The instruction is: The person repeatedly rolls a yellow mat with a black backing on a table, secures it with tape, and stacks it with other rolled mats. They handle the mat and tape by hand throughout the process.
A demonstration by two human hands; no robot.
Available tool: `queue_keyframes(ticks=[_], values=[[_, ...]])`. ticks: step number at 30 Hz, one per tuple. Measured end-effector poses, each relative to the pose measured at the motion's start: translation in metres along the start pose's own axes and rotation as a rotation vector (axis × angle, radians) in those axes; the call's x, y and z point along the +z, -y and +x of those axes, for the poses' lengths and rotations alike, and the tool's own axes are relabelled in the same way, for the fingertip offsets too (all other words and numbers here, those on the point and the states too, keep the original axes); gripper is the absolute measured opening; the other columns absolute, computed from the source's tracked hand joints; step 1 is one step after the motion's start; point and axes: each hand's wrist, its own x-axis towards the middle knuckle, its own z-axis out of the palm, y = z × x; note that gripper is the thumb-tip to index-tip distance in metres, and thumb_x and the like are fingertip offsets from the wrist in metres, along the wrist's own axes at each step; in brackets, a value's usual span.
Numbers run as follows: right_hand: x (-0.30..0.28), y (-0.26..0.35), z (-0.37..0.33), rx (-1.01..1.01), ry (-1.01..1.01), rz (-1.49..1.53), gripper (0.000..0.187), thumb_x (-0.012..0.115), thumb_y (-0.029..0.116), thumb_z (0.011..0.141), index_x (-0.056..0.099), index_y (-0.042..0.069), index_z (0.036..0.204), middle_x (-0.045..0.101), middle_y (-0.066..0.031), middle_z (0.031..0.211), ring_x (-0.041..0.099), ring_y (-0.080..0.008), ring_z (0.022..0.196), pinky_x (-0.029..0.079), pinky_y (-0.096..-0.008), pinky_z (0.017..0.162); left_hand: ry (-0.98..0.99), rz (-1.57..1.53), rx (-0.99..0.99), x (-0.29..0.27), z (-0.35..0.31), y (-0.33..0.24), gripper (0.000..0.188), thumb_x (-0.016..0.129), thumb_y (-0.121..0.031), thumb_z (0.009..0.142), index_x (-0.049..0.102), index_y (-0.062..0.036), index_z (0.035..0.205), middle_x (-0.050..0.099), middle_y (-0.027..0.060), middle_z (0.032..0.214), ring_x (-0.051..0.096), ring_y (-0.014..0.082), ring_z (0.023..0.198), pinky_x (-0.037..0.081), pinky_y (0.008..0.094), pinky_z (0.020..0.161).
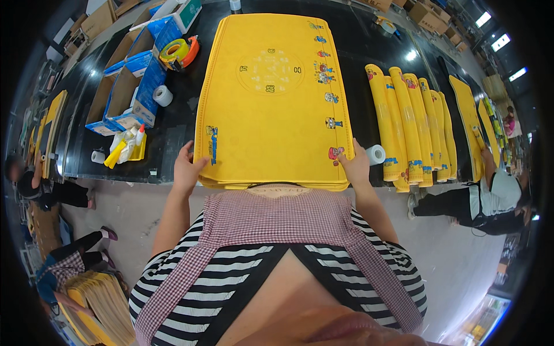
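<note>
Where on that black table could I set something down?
Bare black tabletop shows between the white roll beside the blue boxes and the stacked yellow mats, and in the strip between that stack and the rolled mats, wider at the far end. It's crowded among the boxes and rolled mats.

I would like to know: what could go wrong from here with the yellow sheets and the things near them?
The stack of yellow sheets reaches the table's front edge, close to the apron, so the sheets might catch on it or slip. A white roll stands just beside the right hand; a sideways move might knock it. The rolled yellow mats lie near the front edge too, and a bump could shift one.
</note>
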Motion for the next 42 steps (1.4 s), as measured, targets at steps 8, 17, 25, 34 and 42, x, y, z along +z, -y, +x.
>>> queue_keyframes(ticks=[8, 17, 25, 34, 42], values=[[0.006, -0.010, 0.000, -0.192, -0.065, -0.169, 0.061, 0.083, 0.013, 0.080, 0.062, -0.001, 0.136, 0.060, -0.0204, 0.126, 0.057, -0.0417, 0.117, 0.048, -0.0463, 0.103, 0.148, 0.031, -0.098, 0.000, -0.002, 0.005, 0.024, 0.065, -0.008, 0.102, 0.063, 0.0019, 0.124, 0.073, 0.0111, 0.109, 0.069, 0.0157, 0.091, 0.056, 0.0273, 0.079], [-0.001, -0.001, 0.012, 0.050, -0.014, -0.075, 0.084, 0.092, 0.013, 0.069, 0.055, -0.006, 0.142, 0.062, -0.0256, 0.118, 0.059, -0.0425, 0.116, 0.049, -0.0472, 0.102, 0.108, 0.152, -0.061, -0.003, 0.005, 0.024, 0.032, 0.064, -0.008, 0.100, 0.059, 0.0041, 0.129, 0.073, 0.0107, 0.114, 0.071, 0.0173, 0.095, 0.058, 0.0305, 0.083], [-0.006, -0.005, 0.032, 0.274, 0.098, 0.270, 0.068, 0.086, 0.013, 0.079, 0.052, -0.010, 0.133, 0.074, -0.0215, 0.098, 0.075, -0.0277, 0.082, 0.059, -0.0341, 0.074, 0.094, 0.187, -0.050, 0.002, 0.003, 0.019, 0.031, 0.065, -0.009, 0.100, 0.062, 0.0031, 0.128, 0.073, 0.0106, 0.113, 0.070, 0.0158, 0.097, 0.056, 0.0312, 0.085], [-0.034, 0.005, 0.043, 0.372, 0.430, 0.580, 0.031, 0.074, 0.016, 0.095, 0.071, -0.006, 0.117, 0.076, -0.0150, 0.102, 0.075, -0.0218, 0.083, 0.058, -0.0298, 0.073, 0.259, -0.287, -0.214, -0.021, 0.024, -0.008, 0.035, 0.062, -0.023, 0.105, 0.063, 0.0023, 0.130, 0.075, 0.0102, 0.112, 0.073, 0.0156, 0.094, 0.057, 0.0283, 0.087], [-0.130, 0.129, 0.061, -0.005, 0.176, 1.077, 0.020, 0.068, 0.014, 0.103, 0.068, 0.000, 0.116, 0.075, -0.0070, 0.094, 0.071, -0.0132, 0.072, 0.059, -0.0268, 0.067, 0.232, -0.783, 0.347, -0.033, 0.025, -0.126, 0.038, 0.062, -0.021, 0.106, 0.059, 0.0017, 0.137, 0.073, 0.0128, 0.123, 0.074, 0.0189, 0.105, 0.059, 0.0315, 0.093]])
